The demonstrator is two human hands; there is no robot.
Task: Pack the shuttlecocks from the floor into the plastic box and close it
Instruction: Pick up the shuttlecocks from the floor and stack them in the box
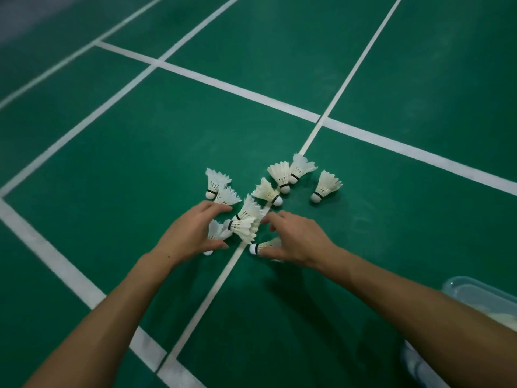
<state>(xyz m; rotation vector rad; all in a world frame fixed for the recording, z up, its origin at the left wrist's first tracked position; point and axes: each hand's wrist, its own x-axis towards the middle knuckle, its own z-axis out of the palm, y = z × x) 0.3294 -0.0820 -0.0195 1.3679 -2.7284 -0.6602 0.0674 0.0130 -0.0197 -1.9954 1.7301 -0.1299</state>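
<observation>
A: Nearest item?
B: Clear plastic box (484, 299), lower right on the green court floor (140, 152), partly behind the right forearm; something white shows inside.

A: Hands?
B: Left hand (186, 238), fingers spread and curved over a white feather shuttlecock (214, 233), thumb by its cork; a firm grip cannot be told. Right hand (296, 242), fingers splayed, thumb touching a second shuttlecock (264, 246) lying on its side.

A: Between them?
B: A cluster of shuttlecocks (246, 222) on a white court line (212, 292).

A: Farther out?
B: Two shuttlecocks left (216, 187), three at centre (282, 176), one apart at right (324, 187).
</observation>
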